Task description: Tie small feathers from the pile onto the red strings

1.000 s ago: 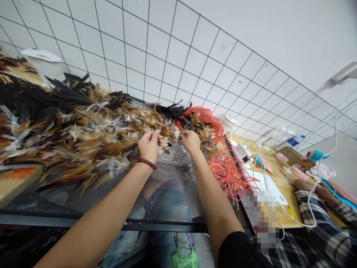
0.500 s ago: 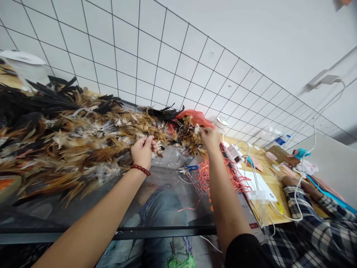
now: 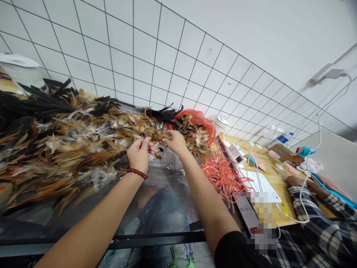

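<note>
A big heap of brown, black and white feathers covers the left and middle of a glass table. My left hand, with a red bead bracelet at the wrist, is closed in a pinch on feathers at the heap's near edge. My right hand sits just to its right, fingers closed on feathers too. More feathers spill from a red plastic bag behind my right hand. A tangle of red cord lies to the right of my right forearm.
A wire grid panel stands against the white wall behind the heap. On the wooden desk at right lie white cables, a small white cup and small items. Another person's plaid sleeve rests at the desk's right.
My right hand moved left from the red bag back to the spot beside my left hand. The left hand stayed nearly still. The view shifted slightly.
</note>
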{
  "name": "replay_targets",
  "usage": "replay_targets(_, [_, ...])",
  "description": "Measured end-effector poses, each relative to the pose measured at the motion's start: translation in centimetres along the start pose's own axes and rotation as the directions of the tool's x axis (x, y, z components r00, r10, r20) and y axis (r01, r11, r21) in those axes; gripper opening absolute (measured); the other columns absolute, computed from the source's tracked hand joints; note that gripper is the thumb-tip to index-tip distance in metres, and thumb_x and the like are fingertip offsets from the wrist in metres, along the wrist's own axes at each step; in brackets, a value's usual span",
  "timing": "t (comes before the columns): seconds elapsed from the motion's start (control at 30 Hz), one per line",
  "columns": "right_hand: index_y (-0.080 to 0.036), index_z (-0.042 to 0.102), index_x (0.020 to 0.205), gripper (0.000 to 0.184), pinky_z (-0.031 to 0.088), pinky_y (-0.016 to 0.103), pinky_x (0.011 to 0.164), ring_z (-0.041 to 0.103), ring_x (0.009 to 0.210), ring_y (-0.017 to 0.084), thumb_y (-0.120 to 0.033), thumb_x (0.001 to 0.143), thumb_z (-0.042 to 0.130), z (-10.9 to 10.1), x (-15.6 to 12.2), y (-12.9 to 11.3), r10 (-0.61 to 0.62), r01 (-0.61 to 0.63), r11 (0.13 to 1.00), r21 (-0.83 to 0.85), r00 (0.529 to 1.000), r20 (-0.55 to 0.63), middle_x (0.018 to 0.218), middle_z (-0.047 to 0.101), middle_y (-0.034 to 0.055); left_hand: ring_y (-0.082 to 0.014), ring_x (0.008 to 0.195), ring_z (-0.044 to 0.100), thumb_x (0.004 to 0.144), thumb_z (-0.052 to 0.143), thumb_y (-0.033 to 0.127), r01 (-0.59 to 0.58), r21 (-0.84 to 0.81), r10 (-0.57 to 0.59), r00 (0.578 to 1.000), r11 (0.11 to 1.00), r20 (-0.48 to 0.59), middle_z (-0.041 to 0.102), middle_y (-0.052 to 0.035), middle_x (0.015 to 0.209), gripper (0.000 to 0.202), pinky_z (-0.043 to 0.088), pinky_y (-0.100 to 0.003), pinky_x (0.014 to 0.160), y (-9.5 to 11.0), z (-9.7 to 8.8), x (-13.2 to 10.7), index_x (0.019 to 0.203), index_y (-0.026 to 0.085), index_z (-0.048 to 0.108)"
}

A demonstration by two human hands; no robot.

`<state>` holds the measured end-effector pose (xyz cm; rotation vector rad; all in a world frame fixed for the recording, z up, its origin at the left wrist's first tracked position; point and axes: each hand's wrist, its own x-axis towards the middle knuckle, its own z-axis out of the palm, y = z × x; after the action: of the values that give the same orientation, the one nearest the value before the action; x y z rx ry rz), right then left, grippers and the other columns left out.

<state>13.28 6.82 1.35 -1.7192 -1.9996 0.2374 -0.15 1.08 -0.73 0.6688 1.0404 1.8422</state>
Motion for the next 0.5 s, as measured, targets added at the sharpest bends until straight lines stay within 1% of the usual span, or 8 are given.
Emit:
replay_targets(0.07, [-0.024, 0.051, 0.134, 0.058, 0.046, 0.031, 0.093, 0.059, 0.111, 0.021, -0.037, 0.079, 0.064, 2.6, 0.7, -1.6, 0.041, -0.04, 0.999, -0.02, 0.999, 0.023, 0.131, 0.056, 0.0101, -0.0067, 0.044, 0.051, 0.072, 0.066, 0.03, -0.01, 0.009, 0.01, 1.0, 1.0, -0.007, 0.058, 0.0031, 0.055, 0.016, 0.041, -0.018, 0.042, 0.0, -0.2, 0.2, 0.07, 0.015, 0.063])
replay_targets(0.1, [-0.024, 0.05, 0.135, 0.06, 0.047, 0.032, 0.091, 0.06, 0.11, 0.022, -0.038, 0.078, 0.065, 3.5, 1.0, -2.2, 0.067, -0.065, 0.997, -0.038, 0.997, 0.041, 0.133, 0.055, 0.0109, -0.0067, 0.044, 0.051, 0.071, 0.067, 0.031, -0.013, 0.016, 0.013, 1.0, 1.0, -0.013, 0.058, 0.003, 0.056, 0.017, 0.041, -0.018, 0.042, -0.1, -0.3, 0.3, 0.07, 0.014, 0.063])
replay_targets(0.17, [-0.026, 0.061, 0.121, 0.041, 0.048, 0.033, 0.089, 0.062, 0.106, 0.023, -0.034, 0.081, 0.059, 4.2, 1.3, -2.6, 0.071, -0.063, 0.995, -0.077, 0.993, 0.099, 0.123, 0.062, 0.0088, -0.0068, 0.044, 0.051, 0.071, 0.067, 0.032, -0.012, 0.024, 0.013, 1.0, 1.0, -0.023, 0.057, 0.0028, 0.056, 0.019, 0.041, -0.018, 0.043, -0.1, -0.6, 0.6, 0.069, 0.014, 0.062])
replay_targets(0.23, [-0.028, 0.069, 0.105, 0.026, 0.048, 0.031, 0.087, 0.064, 0.101, 0.021, -0.029, 0.084, 0.053, 3.5, 1.2, -2.3, 0.06, -0.054, 0.996, -0.071, 0.995, 0.082, 0.108, 0.07, 0.0053, -0.0069, 0.045, 0.052, 0.071, 0.067, 0.033, -0.008, 0.028, 0.009, 0.999, 1.0, -0.033, 0.057, 0.0027, 0.056, 0.02, 0.042, -0.018, 0.043, 0.0, -0.7, 0.7, 0.068, 0.015, 0.062])
replay_targets(0.3, [-0.028, 0.07, 0.099, 0.024, 0.047, 0.029, 0.087, 0.066, 0.096, 0.018, -0.028, 0.085, 0.051, 1.9, 0.8, -1.5, 0.053, -0.053, 0.999, -0.007, 0.999, -0.006, 0.098, 0.073, 0.0024, -0.007, 0.045, 0.051, 0.071, 0.068, 0.034, -0.005, 0.026, 0.006, 0.999, 1.0, -0.038, 0.057, 0.0026, 0.056, 0.02, 0.042, -0.018, 0.043, 0.1, -0.7, 0.8, 0.068, 0.015, 0.062])
replay_targets(0.37, [-0.027, 0.07, 0.094, 0.021, 0.048, 0.027, 0.083, 0.066, 0.087, 0.017, -0.029, 0.083, 0.052, 0.1, 0.2, -0.5, 0.054, -0.05, 0.997, 0.061, 0.997, -0.057, 0.091, 0.074, 0.0008, -0.007, 0.045, 0.051, 0.071, 0.068, 0.034, -0.003, 0.014, 0.003, 0.999, 1.0, -0.04, 0.056, 0.0027, 0.056, 0.02, 0.041, -0.018, 0.043, 0.2, -0.6, 0.7, 0.068, 0.015, 0.062])
replay_targets(0.43, [-0.024, 0.07, 0.086, 0.017, 0.048, 0.026, 0.079, 0.065, 0.081, 0.016, -0.027, 0.08, 0.054, -1.5, -0.6, 0.6, 0.055, -0.047, 0.994, 0.096, 0.995, -0.079, 0.084, 0.073, 0.0005, -0.007, 0.044, 0.05, 0.07, 0.068, 0.034, 0.004, 0.005, -0.004, 0.999, 1.0, -0.043, 0.056, 0.0029, 0.056, 0.02, 0.04, -0.018, 0.043, 0.3, -0.5, 0.6, 0.068, 0.015, 0.062])
replay_targets(0.5, [-0.022, 0.068, 0.079, 0.012, 0.048, 0.025, 0.075, 0.063, 0.075, 0.015, -0.022, 0.078, 0.056, -2.6, -1.4, 1.6, 0.088, -0.075, 0.979, 0.191, 0.994, -0.06, 0.078, 0.07, -0.0005, -0.007, 0.044, 0.05, 0.07, 0.068, 0.033, 0.01, 0.009, -0.01, 0.999, 1.0, -0.046, 0.056, 0.0032, 0.056, 0.02, 0.04, -0.018, 0.043, 0.3, -0.4, 0.6, 0.068, 0.015, 0.061])
